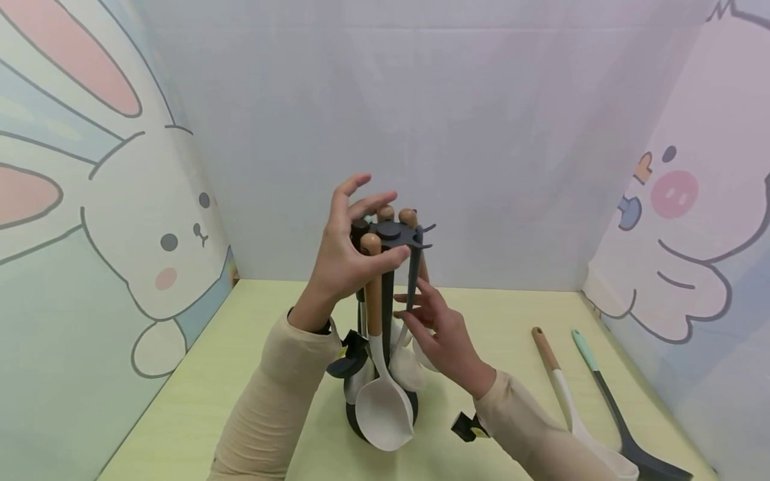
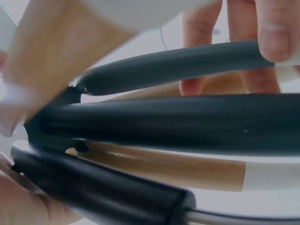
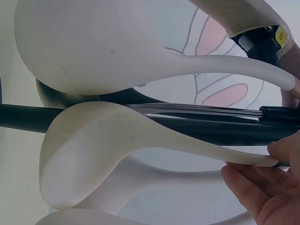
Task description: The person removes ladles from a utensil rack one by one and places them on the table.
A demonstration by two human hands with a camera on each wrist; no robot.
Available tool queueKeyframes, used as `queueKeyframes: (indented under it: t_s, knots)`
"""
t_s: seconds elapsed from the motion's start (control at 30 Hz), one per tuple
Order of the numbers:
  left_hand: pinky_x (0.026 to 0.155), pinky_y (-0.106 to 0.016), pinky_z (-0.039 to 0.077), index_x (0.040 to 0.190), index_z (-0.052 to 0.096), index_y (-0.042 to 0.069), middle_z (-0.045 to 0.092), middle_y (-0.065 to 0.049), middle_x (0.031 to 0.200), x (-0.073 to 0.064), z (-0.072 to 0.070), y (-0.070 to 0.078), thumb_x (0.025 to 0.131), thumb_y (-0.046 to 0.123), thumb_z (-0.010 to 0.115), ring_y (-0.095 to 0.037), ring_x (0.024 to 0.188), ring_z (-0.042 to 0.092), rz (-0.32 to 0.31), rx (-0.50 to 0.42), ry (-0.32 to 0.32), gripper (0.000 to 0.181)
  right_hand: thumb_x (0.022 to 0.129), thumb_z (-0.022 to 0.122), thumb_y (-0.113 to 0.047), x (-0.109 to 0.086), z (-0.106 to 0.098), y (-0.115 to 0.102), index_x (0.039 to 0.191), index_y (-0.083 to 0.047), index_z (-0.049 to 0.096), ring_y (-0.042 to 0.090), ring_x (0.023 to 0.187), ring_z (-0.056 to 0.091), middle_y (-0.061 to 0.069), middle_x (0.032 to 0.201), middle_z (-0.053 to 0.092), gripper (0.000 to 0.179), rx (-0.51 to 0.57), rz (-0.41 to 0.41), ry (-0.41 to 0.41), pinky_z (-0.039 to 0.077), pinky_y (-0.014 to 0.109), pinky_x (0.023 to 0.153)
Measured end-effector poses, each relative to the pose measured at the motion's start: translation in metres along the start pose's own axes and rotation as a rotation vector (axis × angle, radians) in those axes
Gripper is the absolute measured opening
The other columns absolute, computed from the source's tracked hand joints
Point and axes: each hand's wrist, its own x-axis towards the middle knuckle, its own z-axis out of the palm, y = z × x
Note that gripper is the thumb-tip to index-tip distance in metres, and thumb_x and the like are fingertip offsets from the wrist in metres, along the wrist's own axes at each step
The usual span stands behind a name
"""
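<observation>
A black rotating utensil rack (image 1: 388, 231) stands mid-table with several utensils hanging from its hooks. My right hand (image 1: 445, 334) pinches a ladle (image 3: 93, 150) between thumb and fingers, where its white head meets the dark grey handle; the handle's top is up at a hook. Around the rack's top curves my left hand (image 1: 345, 257), fingers spread and raised, thumb crossing before a wooden-handled white ladle (image 1: 385, 414). Whether its hidden fingers press on the rack, I cannot tell. A black-handled utensil (image 2: 103, 187) with a metal shaft hangs on the left side.
At the right of the pale yellow table (image 1: 240, 321) lie a white utensil with a wooden handle (image 1: 545, 349) and a black turner (image 1: 613, 407) with a mint handle end. Cartoon-printed walls (image 1: 421, 133) enclose the back and sides.
</observation>
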Motion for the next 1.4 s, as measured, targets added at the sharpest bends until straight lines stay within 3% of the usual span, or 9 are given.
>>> queueKeyframes:
  t_s: [0.4,0.67,1.2,1.4]
  knots:
    - [0.094,-0.035,0.048,0.149,0.026,0.006,0.055,-0.014,0.141,0.0,0.0,-0.001,0.073,0.019,0.075,-0.025,0.12,0.055,-0.001,-0.023,-0.004,0.091,0.086,0.062,0.019,-0.001,0.002,0.001,0.141,0.004,0.04,0.022,0.071,0.072,0.016,0.091,0.068,0.061,0.007,-0.047,0.021,0.058,0.027,0.066]
    - [0.096,-0.039,0.048,0.148,0.027,0.005,0.052,-0.021,0.142,-0.001,0.001,-0.002,0.074,0.02,0.074,-0.027,0.123,0.056,-0.002,-0.05,-0.01,0.088,0.082,0.063,0.024,0.0,-0.004,-0.002,0.141,0.005,0.041,0.022,0.066,0.071,0.016,0.089,0.067,0.066,0.03,-0.098,0.045,0.058,0.027,0.063]
    - [0.097,-0.042,0.047,0.146,0.029,0.004,0.054,-0.017,0.141,-0.001,0.0,-0.002,0.074,0.021,0.073,-0.025,0.124,0.056,0.001,-0.036,-0.007,0.086,0.079,0.068,0.022,-0.003,-0.014,-0.01,0.146,-0.003,0.043,0.018,0.062,0.069,0.015,0.086,0.066,0.075,0.03,-0.077,0.035,0.057,0.026,0.059]
    - [0.096,-0.04,0.048,0.146,0.028,0.003,0.053,-0.019,0.142,-0.002,-0.001,-0.002,0.075,0.022,0.073,-0.026,0.122,0.057,-0.005,-0.037,-0.007,0.086,0.079,0.068,0.023,-0.004,-0.02,-0.015,0.142,0.005,0.043,0.018,0.061,0.069,0.016,0.086,0.067,0.07,0.039,-0.069,0.02,0.057,0.025,0.059]
